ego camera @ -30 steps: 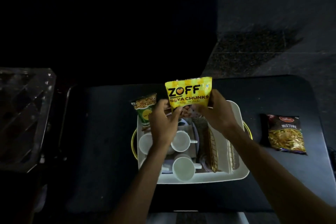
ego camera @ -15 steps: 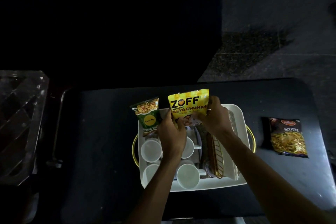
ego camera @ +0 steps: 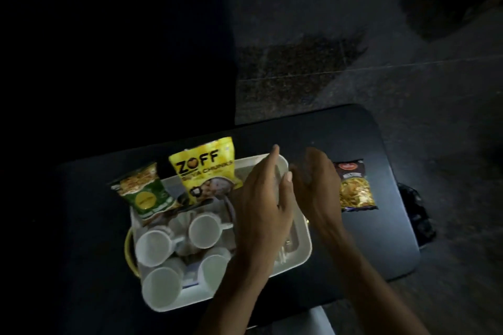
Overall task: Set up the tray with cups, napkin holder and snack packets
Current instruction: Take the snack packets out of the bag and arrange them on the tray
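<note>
A white tray (ego camera: 304,253) sits on a black table. Several white cups (ego camera: 202,230) stand in its left half. A yellow ZOFF packet (ego camera: 206,170) leans upright at the tray's far edge, with a green packet (ego camera: 144,193) leaning to its left. My left hand (ego camera: 262,207) hovers open over the tray's right half and hides most of the napkin holder (ego camera: 288,246). My right hand (ego camera: 317,185) is open beside it, above the tray's right rim. A dark mixture packet (ego camera: 355,187) lies flat on the table just right of my right hand.
The black table (ego camera: 381,239) has rounded corners and ends close behind the tray. Grey stone floor (ego camera: 353,62) lies beyond and to the right. The far left is too dark to make out.
Both hands have let go of the yellow ZOFF packet, which now leans in the tray, and have moved right. The view has shifted, so the tray appears further left.
</note>
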The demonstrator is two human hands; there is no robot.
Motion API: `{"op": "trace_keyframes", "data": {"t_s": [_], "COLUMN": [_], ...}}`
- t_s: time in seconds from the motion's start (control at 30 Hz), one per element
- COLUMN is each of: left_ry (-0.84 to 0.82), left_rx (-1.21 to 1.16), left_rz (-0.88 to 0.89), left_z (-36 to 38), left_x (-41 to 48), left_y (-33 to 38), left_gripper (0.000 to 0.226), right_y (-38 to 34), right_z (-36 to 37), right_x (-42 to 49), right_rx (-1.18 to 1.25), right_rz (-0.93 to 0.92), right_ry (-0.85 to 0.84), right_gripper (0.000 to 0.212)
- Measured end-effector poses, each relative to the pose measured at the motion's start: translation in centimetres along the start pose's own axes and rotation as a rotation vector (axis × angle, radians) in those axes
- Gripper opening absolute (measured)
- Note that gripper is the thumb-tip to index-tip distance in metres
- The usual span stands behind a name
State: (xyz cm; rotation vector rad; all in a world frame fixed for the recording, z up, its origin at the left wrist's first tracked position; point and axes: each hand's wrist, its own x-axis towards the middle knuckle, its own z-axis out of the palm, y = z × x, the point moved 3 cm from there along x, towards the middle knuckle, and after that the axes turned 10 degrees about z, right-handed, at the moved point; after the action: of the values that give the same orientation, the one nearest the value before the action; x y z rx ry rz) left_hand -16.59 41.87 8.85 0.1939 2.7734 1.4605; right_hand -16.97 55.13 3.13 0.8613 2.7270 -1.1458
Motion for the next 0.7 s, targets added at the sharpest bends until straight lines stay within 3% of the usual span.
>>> {"op": "trace_keyframes", "data": {"t_s": [0.17,0.27,0.47,0.6,0.7], "left_ry": [-0.299,-0.380,-0.386,-0.306,-0.266], "left_rx": [0.071,0.052,-0.131,-0.154,-0.202], "left_rz": [0.065,-0.036,-0.454,-0.553,-0.613], "left_z": [6.7,10.7,17.4,19.9,20.8], "left_x": [0.0,-0.4,-1.8,-1.7,-1.4], "left_y": [2.1,1.9,0.7,0.2,-0.2], "left_gripper": [0.045,0.042,0.053,0.066,0.068], "right_y": [5.4,8.5,14.1,15.8,16.8], "right_z": [-4.0,-6.6,-9.2,-9.0,-8.6], "right_x": [0.3,0.6,3.1,4.8,5.3], "right_rx": [0.039,0.028,-0.082,0.025,0.105], "right_rz": [0.043,0.055,0.135,0.206,0.266], "right_ry": [-0.026,0.033,0.048,-0.138,-0.261], "right_gripper": [0.028,0.027,0.034,0.025,0.041]}}
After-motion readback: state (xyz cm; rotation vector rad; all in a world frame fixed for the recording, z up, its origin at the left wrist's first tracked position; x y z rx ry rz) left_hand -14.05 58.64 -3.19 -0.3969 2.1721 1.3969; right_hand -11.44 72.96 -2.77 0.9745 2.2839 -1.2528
